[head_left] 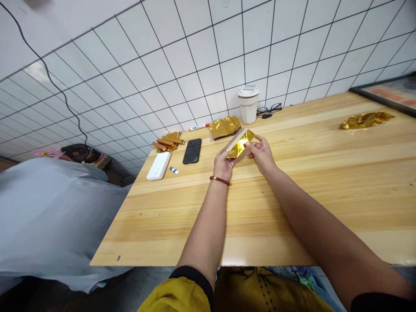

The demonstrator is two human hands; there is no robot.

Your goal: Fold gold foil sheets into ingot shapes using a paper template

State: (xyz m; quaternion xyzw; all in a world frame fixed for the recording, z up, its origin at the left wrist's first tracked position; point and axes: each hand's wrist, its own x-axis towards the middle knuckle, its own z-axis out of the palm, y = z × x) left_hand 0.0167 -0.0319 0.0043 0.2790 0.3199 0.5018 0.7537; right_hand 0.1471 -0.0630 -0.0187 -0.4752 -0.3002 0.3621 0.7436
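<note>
A sheet of gold foil paper [239, 145], partly folded with a dull tan strip along its upper left side, is held above the wooden table between both hands. My left hand [224, 164], with a dark red bead bracelet [220, 180] at the wrist, grips its lower left end. On the other side, the thumb and fingers of my right hand [262, 155] pinch the right edge. Just behind the hands lies a stack of gold foil sheets [225, 127]. To the left is a pile of folded gold paper pieces [169, 142].
A black phone [192, 151], a white box [159, 166] and a small blue-and-white tube [174, 170] lie at left on the table [156, 229]. Along the wall are a marker [199, 127], a white lidded cup [248, 106] and glasses [271, 109]. A gold foil piece [368, 120] sits far right.
</note>
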